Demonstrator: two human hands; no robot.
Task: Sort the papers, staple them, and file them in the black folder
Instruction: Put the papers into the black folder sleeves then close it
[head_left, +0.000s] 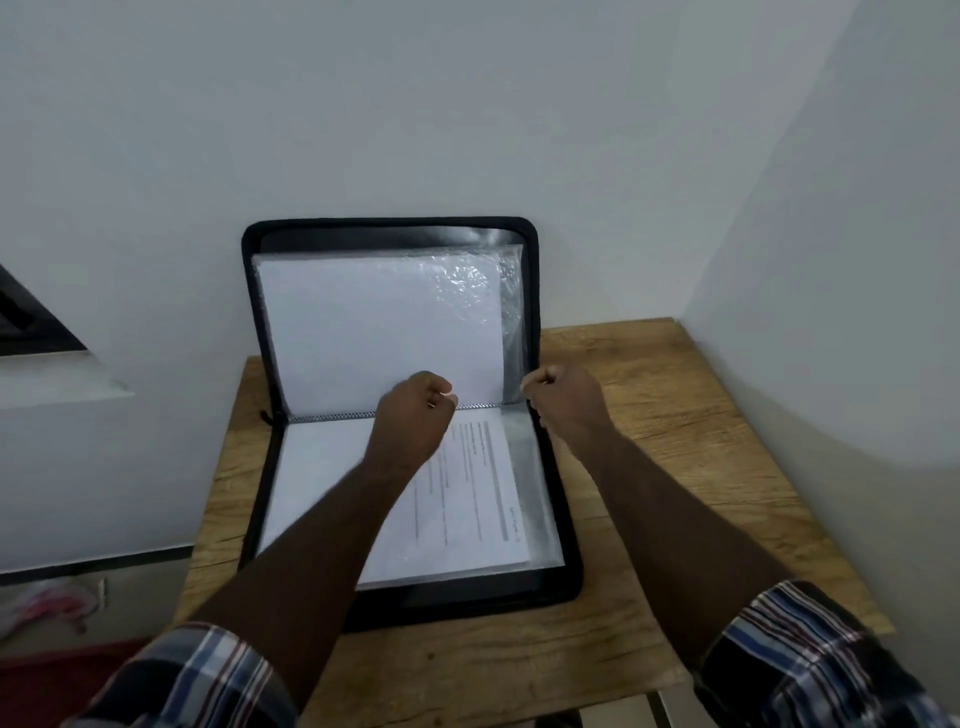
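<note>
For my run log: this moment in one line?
black folder open, back propped on wall | printed sheet sleeved | left hand at spine | right hand at edge

This looks like a plain room in a home or small office, set up as a makeshift desk corner. A small wooden table (675, 395) with a pale oak-grain top is pushed into the corner where two bare white walls (467, 104) meet. At the table's far edge a black folder (530, 291) of paperwork leans open against the wall. On the left a dark window opening (31, 327) sits above a white ledge (57, 387). Below, a dark skirting strip (93, 564) runs along the wall, with red flooring (52, 680) beneath.
</note>
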